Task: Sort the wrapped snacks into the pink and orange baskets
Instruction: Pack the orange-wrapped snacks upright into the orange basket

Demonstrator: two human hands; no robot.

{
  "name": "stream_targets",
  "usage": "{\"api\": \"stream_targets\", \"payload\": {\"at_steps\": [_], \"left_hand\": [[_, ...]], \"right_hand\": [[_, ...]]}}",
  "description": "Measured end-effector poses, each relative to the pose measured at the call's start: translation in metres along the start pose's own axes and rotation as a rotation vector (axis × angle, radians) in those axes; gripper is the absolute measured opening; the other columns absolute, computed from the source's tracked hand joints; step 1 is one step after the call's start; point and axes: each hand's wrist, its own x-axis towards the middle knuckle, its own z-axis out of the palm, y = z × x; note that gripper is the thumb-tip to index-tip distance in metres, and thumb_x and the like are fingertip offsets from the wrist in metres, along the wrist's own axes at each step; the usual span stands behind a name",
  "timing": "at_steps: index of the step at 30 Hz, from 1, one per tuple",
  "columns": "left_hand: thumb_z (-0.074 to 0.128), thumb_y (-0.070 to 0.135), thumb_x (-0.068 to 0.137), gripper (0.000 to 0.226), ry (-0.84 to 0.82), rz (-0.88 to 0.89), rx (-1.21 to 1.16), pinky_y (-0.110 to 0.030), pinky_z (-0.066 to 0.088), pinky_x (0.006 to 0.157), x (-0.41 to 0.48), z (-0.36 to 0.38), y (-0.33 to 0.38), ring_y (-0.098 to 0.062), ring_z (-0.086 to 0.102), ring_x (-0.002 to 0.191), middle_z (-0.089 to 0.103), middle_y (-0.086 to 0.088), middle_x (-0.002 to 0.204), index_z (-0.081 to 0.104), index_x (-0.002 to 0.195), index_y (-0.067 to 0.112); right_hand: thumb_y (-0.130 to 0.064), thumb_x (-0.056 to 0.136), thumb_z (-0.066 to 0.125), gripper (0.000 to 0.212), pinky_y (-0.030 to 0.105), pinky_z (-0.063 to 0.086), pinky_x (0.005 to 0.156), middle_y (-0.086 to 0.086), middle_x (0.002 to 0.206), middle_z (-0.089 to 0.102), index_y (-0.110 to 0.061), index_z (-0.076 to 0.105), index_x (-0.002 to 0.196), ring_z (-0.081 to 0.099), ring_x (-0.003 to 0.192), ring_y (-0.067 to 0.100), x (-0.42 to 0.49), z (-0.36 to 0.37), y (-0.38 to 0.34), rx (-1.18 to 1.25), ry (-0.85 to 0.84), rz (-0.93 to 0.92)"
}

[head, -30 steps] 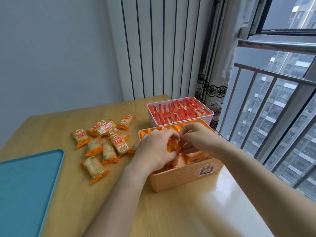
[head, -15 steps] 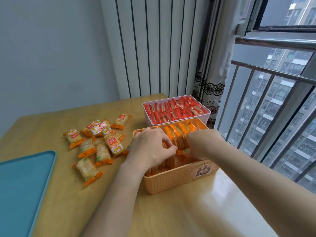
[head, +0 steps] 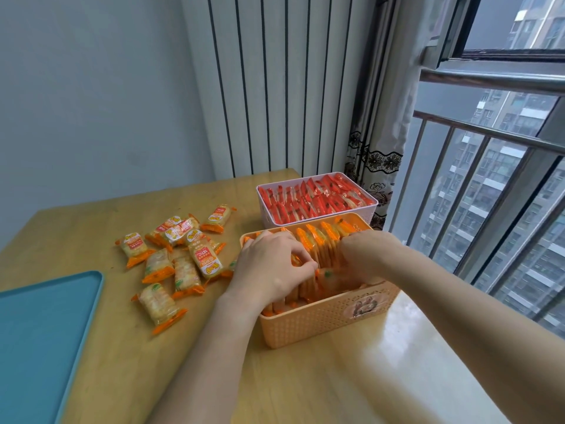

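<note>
A: Where are the hands working?
B: Both are reaching into the near orange basket. The left hand is pinching packed snacks; the right hand's grip I cannot tell. Loose snacks are lying left.

Bench: I see a light wooden bench with a glossy top, and window light gleams on its right side.
Tray: a flat teal plastic tray with a raised rim and rounded corner lies on the bench at my left, cut off by the picture's edge.
Wall: a plain pale grey wall rises behind the bench.
Panel: a white ribbed panel with dark vertical lines stands at the far corner.
Curtain: a pale curtain with a black floral lace band hangs beside the panel.
Window: a dark-framed window is on my right, with a grey metal railing of upright bars across it.
Outside: I make out tall apartment blocks through the bars.
</note>
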Motion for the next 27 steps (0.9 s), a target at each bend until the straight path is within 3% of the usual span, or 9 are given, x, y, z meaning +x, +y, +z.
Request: {"api": "stream_targets", "payload": {"at_steps": [3,6,9,11,13,15,20,24,27], "left_hand": [[0.062,0.061,0.089,0.026,-0.003,0.007,0.005,-0.04,0.04,0.101,0.001,0.0,-0.001,-0.01,0.05,0.113,0.063,0.021,0.114,0.076,0.095,0.039],[0.066,0.059,0.089,0.023,-0.006,0.006,0.023,-0.041,0.041,0.104,0.0,0.001,-0.001,-0.011,0.05,0.117,0.062,0.02,0.119,0.075,0.098,0.04],[0.068,0.057,0.088,0.021,-0.007,0.011,0.03,-0.04,0.039,0.104,0.0,0.001,0.0,-0.011,0.049,0.119,0.062,0.019,0.122,0.075,0.099,0.04],[0.068,0.056,0.088,0.02,-0.004,0.028,0.039,-0.039,0.039,0.104,0.0,-0.002,0.001,-0.01,0.047,0.12,0.06,0.019,0.122,0.075,0.099,0.04],[0.069,0.055,0.088,0.021,0.022,0.067,0.09,-0.038,0.04,0.103,-0.001,-0.003,0.003,-0.01,0.043,0.12,0.056,0.018,0.123,0.077,0.101,0.04],[0.07,0.051,0.088,0.023,0.055,0.11,0.12,-0.037,0.042,0.104,-0.001,-0.003,0.007,-0.01,0.042,0.12,0.053,0.017,0.124,0.076,0.105,0.038],[0.073,0.033,0.089,0.043,-0.009,0.199,0.012,-0.037,0.044,0.109,-0.002,0.002,0.014,-0.009,0.05,0.126,0.058,0.016,0.133,0.06,0.129,0.037],[0.068,0.033,0.093,0.033,-0.035,0.208,0.085,-0.039,0.043,0.108,0.0,0.005,0.011,-0.009,0.048,0.123,0.059,0.02,0.132,0.066,0.125,0.039],[0.066,0.036,0.094,0.025,-0.039,0.2,0.095,-0.038,0.042,0.107,0.0,0.007,0.01,-0.008,0.048,0.12,0.06,0.023,0.129,0.069,0.119,0.039]], "right_hand": [[-0.06,0.087,0.066,0.044,0.033,0.057,0.075,0.0,0.098,0.062,-0.021,0.069,0.109,0.06,0.089,0.021,-0.009,-0.01,0.007,0.102,0.005,-0.02],[-0.054,0.088,0.069,0.042,0.026,0.052,0.069,0.001,0.101,0.065,-0.023,0.063,0.114,0.061,0.085,0.016,-0.021,-0.024,0.008,0.341,-0.038,-0.006],[-0.049,0.082,0.077,0.046,0.029,0.057,0.073,0.0,0.099,0.066,-0.018,0.065,0.114,0.062,0.083,0.015,-0.024,-0.027,0.007,0.483,-0.005,0.058],[-0.048,0.074,0.084,0.049,0.03,0.061,0.069,0.001,0.092,0.066,-0.016,0.064,0.105,0.063,0.079,0.015,-0.02,-0.023,0.006,0.472,0.018,0.124],[-0.043,0.074,0.085,0.04,0.026,0.052,0.052,0.002,0.082,0.064,-0.013,0.062,0.087,0.058,0.066,0.014,-0.015,-0.018,0.001,0.487,0.076,0.155],[-0.037,0.075,0.084,0.034,0.027,0.047,0.046,0.004,0.072,0.065,-0.009,0.064,0.076,0.057,0.057,0.018,-0.009,-0.013,-0.005,0.556,0.109,0.153],[-0.022,0.077,0.083,0.02,0.035,0.063,0.068,0.005,0.078,0.078,-0.009,0.079,0.091,0.077,0.076,0.02,-0.005,-0.013,-0.007,0.791,0.017,0.044],[-0.021,0.092,0.073,0.017,0.035,0.063,0.083,0.004,0.095,0.079,-0.014,0.076,0.107,0.076,0.091,0.019,-0.016,-0.019,0.016,0.988,-0.054,-0.003],[-0.018,0.094,0.069,0.02,0.024,0.058,0.08,-0.005,0.103,0.074,-0.021,0.074,0.113,0.07,0.09,0.01,-0.026,-0.024,0.036,0.759,0.088,-0.051]]}}
